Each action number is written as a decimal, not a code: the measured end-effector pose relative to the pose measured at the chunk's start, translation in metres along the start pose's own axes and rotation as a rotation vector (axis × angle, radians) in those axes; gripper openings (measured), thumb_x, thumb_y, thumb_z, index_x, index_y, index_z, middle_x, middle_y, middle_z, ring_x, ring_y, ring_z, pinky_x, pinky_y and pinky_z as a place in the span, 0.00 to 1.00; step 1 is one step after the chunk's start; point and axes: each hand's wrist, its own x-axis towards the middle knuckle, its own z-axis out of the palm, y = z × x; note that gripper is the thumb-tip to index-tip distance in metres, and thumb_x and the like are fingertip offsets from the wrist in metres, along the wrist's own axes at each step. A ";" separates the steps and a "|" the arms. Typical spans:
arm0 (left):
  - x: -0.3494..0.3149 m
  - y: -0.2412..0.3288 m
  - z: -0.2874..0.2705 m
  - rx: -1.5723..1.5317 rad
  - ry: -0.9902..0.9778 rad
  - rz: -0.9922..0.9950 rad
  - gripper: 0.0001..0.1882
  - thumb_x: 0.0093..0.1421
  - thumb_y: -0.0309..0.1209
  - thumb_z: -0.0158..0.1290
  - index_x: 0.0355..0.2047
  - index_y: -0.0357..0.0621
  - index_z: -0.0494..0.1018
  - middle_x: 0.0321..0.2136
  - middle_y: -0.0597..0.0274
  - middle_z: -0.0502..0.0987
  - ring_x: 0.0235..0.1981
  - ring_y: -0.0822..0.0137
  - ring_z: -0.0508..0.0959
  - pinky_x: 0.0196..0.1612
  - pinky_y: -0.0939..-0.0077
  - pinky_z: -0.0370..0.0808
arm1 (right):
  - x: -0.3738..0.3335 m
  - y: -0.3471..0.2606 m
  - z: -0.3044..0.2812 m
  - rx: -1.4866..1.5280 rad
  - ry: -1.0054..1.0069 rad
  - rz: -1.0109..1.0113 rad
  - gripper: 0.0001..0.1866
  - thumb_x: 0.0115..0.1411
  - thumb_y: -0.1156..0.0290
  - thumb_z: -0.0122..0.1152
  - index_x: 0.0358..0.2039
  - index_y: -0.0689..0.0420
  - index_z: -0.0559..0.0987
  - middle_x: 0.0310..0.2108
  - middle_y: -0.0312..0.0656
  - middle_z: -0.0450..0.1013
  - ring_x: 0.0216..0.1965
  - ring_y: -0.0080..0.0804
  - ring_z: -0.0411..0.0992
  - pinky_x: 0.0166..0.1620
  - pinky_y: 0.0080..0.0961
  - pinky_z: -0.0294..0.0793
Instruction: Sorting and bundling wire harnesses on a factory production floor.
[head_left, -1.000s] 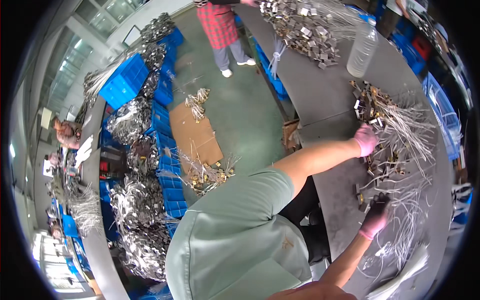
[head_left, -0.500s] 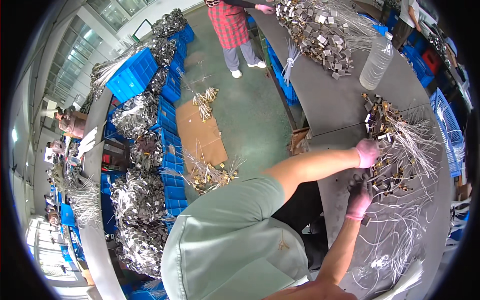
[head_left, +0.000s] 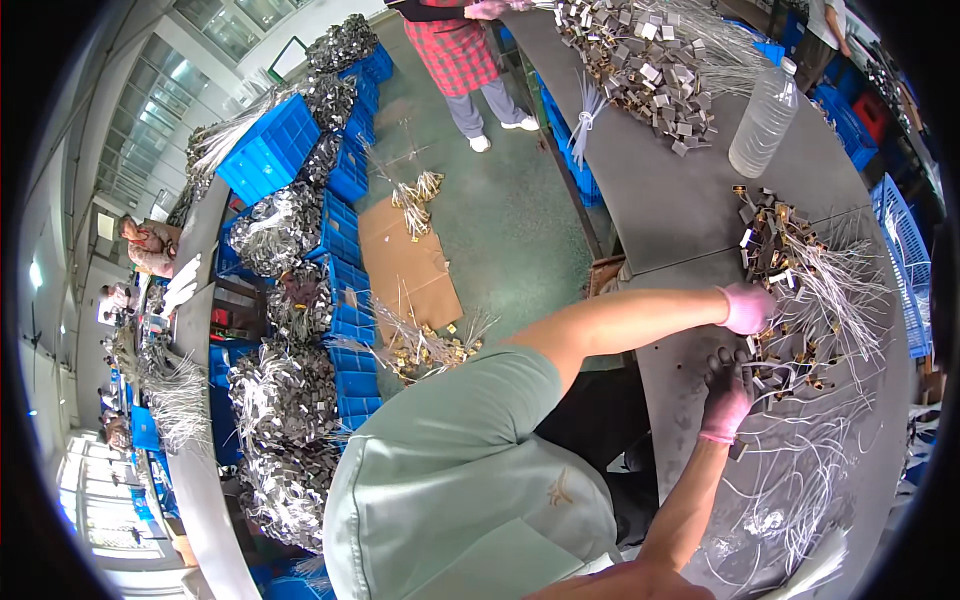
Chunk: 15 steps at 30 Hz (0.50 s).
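Note:
Both my hands wear pink gloves and work at a tangled pile of white wires with small metal-and-dark connector ends (head_left: 800, 265) on the grey table. My left hand (head_left: 748, 308), the farther one, rests at the pile's near edge with curled fingers; what it grips is hidden. Just nearer, my right hand (head_left: 727, 395) has dark-coated fingers bent at the ends of some wires. Its fingers look closed, but I cannot make out what is in them. A small dark block (head_left: 738, 450) lies beside that wrist. Loose white wires (head_left: 790, 470) spread over the near tabletop.
A clear plastic bottle (head_left: 765, 118) stands beyond the pile, near a heap of metal-ended wires (head_left: 650, 75). Blue crates (head_left: 350, 290) filled with similar parts line the left. Cardboard (head_left: 400, 265) with wire bundles lies on the floor. A person in a checked apron (head_left: 450, 50) stands at the far table.
The whole view has shifted slightly. My hands stay at the pile, the right fingers a little differently bent. The person in the apron has brought their hands leftward, off the heap.

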 end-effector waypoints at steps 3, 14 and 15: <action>-0.044 0.001 -0.047 -1.421 0.318 -0.636 0.08 0.54 0.31 0.50 0.32 0.40 0.74 0.31 0.49 0.77 0.35 0.50 0.77 0.43 0.67 0.74 | 0.006 0.003 0.003 0.015 -0.012 -0.024 0.22 0.64 0.62 0.53 0.55 0.58 0.67 0.41 0.44 0.75 0.34 0.33 0.76 0.31 0.24 0.71; -0.086 -0.054 -0.074 -1.231 -0.280 -0.585 0.12 0.52 0.32 0.46 0.32 0.38 0.75 0.32 0.44 0.77 0.34 0.54 0.79 0.37 0.61 0.75 | 0.001 -0.001 0.026 0.058 -0.017 0.056 0.16 0.65 0.72 0.45 0.51 0.62 0.71 0.41 0.45 0.75 0.36 0.37 0.76 0.37 0.28 0.75; -0.109 -0.035 0.002 -0.896 -0.053 -0.061 0.13 0.55 0.36 0.47 0.32 0.38 0.73 0.27 0.47 0.76 0.30 0.57 0.77 0.36 0.64 0.74 | 0.000 -0.001 0.036 0.065 -0.044 0.068 0.16 0.65 0.71 0.46 0.51 0.63 0.71 0.40 0.45 0.75 0.35 0.37 0.76 0.36 0.28 0.75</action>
